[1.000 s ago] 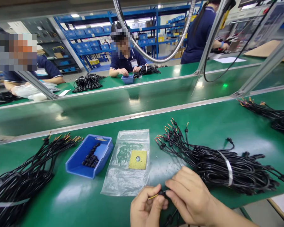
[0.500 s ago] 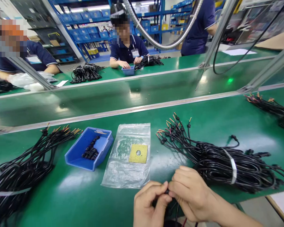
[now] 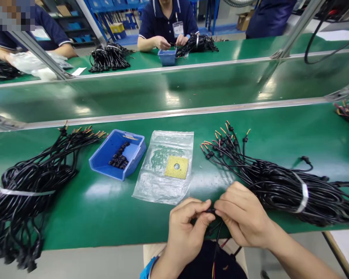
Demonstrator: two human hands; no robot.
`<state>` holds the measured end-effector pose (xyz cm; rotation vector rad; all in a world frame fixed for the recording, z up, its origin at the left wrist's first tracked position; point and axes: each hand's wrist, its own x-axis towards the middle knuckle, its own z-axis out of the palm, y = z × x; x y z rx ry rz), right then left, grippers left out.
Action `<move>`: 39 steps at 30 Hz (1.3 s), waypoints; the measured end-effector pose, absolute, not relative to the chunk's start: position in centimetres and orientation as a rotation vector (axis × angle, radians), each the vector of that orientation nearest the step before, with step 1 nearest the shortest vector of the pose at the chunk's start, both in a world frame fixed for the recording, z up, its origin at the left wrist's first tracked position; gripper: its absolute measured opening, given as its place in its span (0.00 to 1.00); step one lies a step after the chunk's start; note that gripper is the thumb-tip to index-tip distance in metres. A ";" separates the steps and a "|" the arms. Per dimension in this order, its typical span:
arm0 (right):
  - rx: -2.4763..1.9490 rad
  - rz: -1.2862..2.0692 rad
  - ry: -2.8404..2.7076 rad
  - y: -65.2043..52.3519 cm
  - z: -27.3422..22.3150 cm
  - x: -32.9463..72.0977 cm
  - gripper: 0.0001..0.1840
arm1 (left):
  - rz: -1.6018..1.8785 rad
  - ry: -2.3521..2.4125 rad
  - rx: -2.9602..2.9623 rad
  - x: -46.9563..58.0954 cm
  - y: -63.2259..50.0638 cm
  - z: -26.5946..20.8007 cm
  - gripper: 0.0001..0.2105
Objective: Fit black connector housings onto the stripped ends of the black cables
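My left hand (image 3: 188, 223) and my right hand (image 3: 244, 217) meet near the front edge of the bench, both closed in a pinch. Between their fingertips shows a short piece of black cable (image 3: 211, 210); its end is hidden by my fingers. Black, red and yellow wires (image 3: 214, 263) hang below my hands over my lap. Right of my hands lies a tied bundle of black cables (image 3: 275, 186) with bare coloured wire ends. A clear zip bag (image 3: 151, 182) with a yellow square sponge (image 3: 180, 170), holed in the middle, lies just beyond my left hand.
A blue bin (image 3: 101, 164) holds small black parts (image 3: 119, 158). Another tied cable bundle (image 3: 31, 182) lies at the left, overhanging the front edge. A metal rail (image 3: 163, 115) runs along the back of the bench. Across it, co-workers (image 3: 168, 23) sit at a second green bench.
My view has tilted down, so the bench sits higher in the picture. My fingertips are slightly farther apart, with more black cable showing between them.
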<state>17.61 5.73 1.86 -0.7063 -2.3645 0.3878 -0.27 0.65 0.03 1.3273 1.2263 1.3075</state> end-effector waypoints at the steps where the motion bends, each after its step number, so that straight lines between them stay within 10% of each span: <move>1: -0.705 0.390 -2.371 5.7 1.8 17.6 0.08 | 1.311 1.226 1.349 -0.3 0.7 0.1 0.07; 16: -0.716 0.414 -2.285 5.9 1.5 17.7 0.06 | 1.320 1.071 0.841 0.0 0.5 0.3 0.21; 39: -0.687 0.353 -2.337 6.2 2.0 17.4 0.07 | 1.367 1.074 0.667 -0.1 0.6 0.5 0.08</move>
